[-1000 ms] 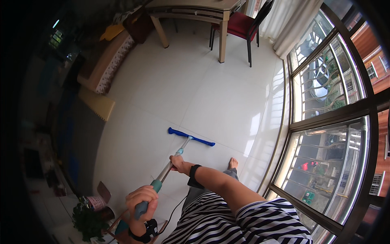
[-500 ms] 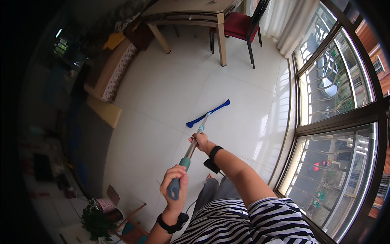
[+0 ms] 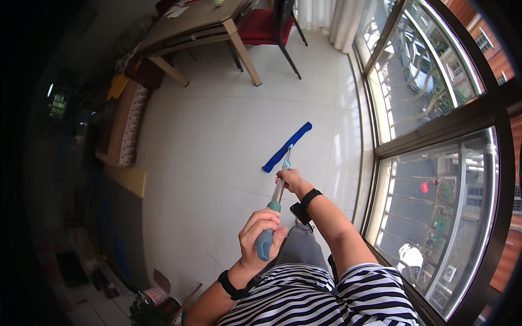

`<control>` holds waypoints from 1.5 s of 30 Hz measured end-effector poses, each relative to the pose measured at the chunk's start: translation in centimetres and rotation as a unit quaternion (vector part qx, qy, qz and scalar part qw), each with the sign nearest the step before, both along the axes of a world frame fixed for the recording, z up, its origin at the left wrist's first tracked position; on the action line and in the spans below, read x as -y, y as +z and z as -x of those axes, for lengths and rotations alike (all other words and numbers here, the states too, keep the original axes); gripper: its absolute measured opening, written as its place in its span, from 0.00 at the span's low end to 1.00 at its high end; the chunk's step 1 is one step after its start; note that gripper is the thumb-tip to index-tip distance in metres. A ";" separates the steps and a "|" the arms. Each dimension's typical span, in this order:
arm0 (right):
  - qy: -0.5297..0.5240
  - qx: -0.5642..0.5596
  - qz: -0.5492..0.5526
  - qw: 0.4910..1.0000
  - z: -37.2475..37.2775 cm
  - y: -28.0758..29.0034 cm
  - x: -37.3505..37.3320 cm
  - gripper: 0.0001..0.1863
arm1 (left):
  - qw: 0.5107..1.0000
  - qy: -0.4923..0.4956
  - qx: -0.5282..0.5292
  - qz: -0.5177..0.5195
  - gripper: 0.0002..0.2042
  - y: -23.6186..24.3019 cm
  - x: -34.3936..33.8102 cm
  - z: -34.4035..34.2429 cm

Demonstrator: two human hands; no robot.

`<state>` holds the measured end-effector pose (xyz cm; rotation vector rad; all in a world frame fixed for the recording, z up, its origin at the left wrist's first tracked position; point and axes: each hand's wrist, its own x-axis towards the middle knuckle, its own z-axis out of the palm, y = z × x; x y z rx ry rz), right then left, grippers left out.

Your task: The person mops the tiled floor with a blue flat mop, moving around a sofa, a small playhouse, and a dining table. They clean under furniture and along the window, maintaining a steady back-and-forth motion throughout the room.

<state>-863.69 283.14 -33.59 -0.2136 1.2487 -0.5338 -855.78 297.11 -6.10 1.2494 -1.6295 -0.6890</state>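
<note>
A flat mop [image 3: 278,193] slants away from me, its blue head [image 3: 286,148] lying on the pale tiled floor [image 3: 217,157]. My left hand [image 3: 261,234] is closed around the blue-green grip at the upper end of the handle. Farther down the pole, my right hand [image 3: 289,179] wraps the silver tube just above a light-blue joint. Black bands circle both wrists, and a small dark device hangs by the right one.
A table [image 3: 187,30] and a red-seated chair [image 3: 261,27] stand at the far side. Large barred windows [image 3: 435,201] run along the right, with a white curtain [image 3: 340,24] beyond. A wooden bench [image 3: 115,130] is on the left; a plant [image 3: 149,312] sits at lower left.
My view has turned, so the table, chair and bench appear farther left. The mop head slants more steeply and looks flatter and wider. Both hands keep their hold on the mop.
</note>
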 end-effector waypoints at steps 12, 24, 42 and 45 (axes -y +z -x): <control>-0.255 0.059 0.005 0.965 13.3 -2.1 -5.0 0.10 | 0.966 -0.253 -0.044 -0.026 0.07 -1.2 1.2 6.0; -0.223 0.076 -0.066 0.969 6.7 0.0 -19.6 0.07 | 0.876 -0.478 -0.030 -0.057 0.09 0.7 -6.6 -3.7; -0.061 0.179 -0.141 0.972 -27.9 0.3 -34.8 0.05 | 0.922 -0.348 0.087 -0.148 0.08 7.5 -25.7 -28.4; -0.066 0.191 -0.125 0.971 -28.5 1.5 -33.7 0.07 | 0.950 -0.290 0.057 -0.101 0.08 7.2 -26.2 -29.1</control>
